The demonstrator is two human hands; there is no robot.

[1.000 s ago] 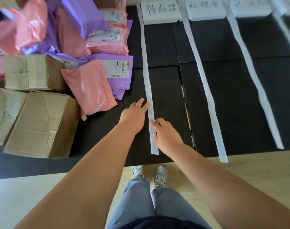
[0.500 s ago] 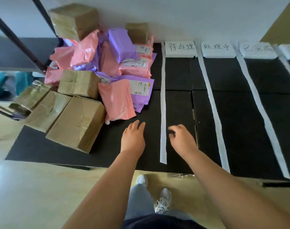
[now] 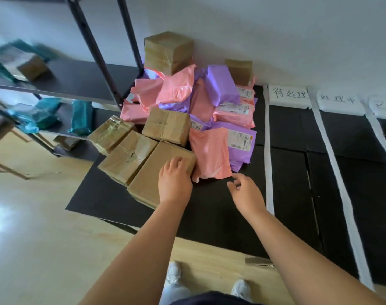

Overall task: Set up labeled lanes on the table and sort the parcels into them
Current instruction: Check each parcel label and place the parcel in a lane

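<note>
- Noted pile (image 3: 200, 102) of parcels at 12 o'clock from the hands, on the black mat (image 3: 209, 219), backed against the wall. No parcel in any lane yet.
- Left hand (image 3: 175, 181): laid on the nearest box (image 3: 148, 179), fingers relaxed and a little spread over the top near its right edge. No curl round an edge visible.
- Right hand (image 3: 246, 194): over the mat at 4 o'clock of that box, fingers loosely bent, thumb apart, holding nothing. Close to the near corner of a pink bag (image 3: 209, 155); contact unclear.
- Box long axis: 7 o'clock to 1 o'clock, near end toward the body.
- Judged: left hand nearer, already touching. Right hand just off the box's right flank, bag corner between. Probably a two-hand lift, one hand to each long side.
- Lanes at 3 o'clock of the pile: first strip (image 3: 267, 150) just right of the right hand, label (image 3: 290, 94) at the far end by the wall.
- Expect a carry rightward over the strip. Mind the bag, hard against the box's right side; may slump once the box lifts.
</note>
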